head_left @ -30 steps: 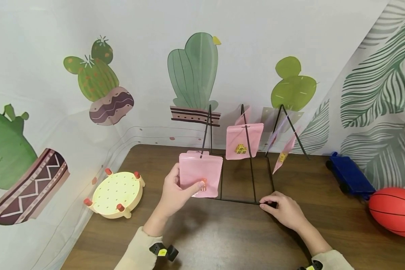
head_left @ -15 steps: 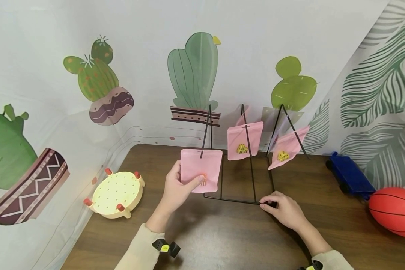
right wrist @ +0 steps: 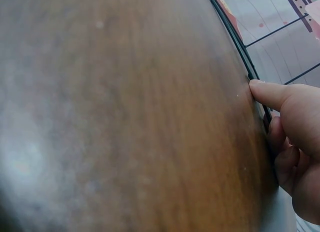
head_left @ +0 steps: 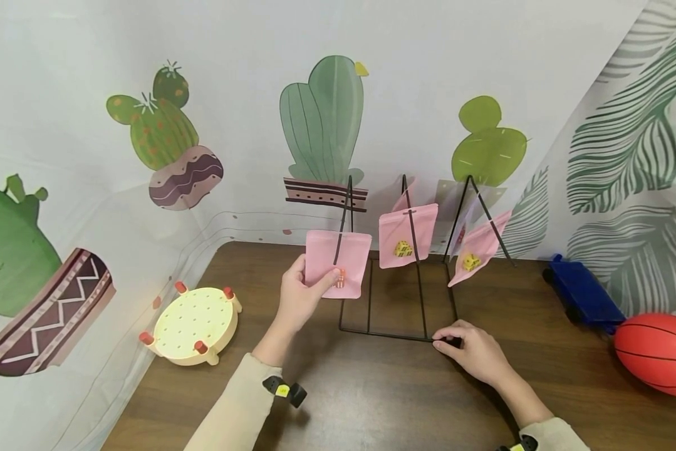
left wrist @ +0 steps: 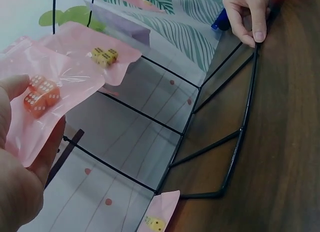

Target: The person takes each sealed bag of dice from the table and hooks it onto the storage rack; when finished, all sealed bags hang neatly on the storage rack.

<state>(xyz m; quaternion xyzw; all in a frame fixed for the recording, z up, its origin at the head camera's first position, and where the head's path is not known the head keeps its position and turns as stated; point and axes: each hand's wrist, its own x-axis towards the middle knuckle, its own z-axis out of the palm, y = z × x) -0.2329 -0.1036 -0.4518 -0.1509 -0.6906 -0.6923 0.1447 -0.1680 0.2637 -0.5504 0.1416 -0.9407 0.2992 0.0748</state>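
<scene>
My left hand pinches a pink zip pouch, thumb on its front. Orange dice show through the film. The pouch is at the left prong of a black wire display rack, and the prong's end shows in front of the pouch. My right hand pinches the front base rod of the rack at its right part, thumb and fingers around it. Two pink pouches with yellow dice, a middle pouch and a right pouch, hang on the other prongs, with more pouches behind.
A pale yellow round perforated toy stool with red-tipped legs lies on the left of the wooden table. On the right are a blue toy cart and a red ball. A cactus-print cloth covers the wall behind.
My left hand has moved the pouch up and back along the left prong, so more of the prong shows in front. The right pouch has swung to face forward. My right hand stays put.
</scene>
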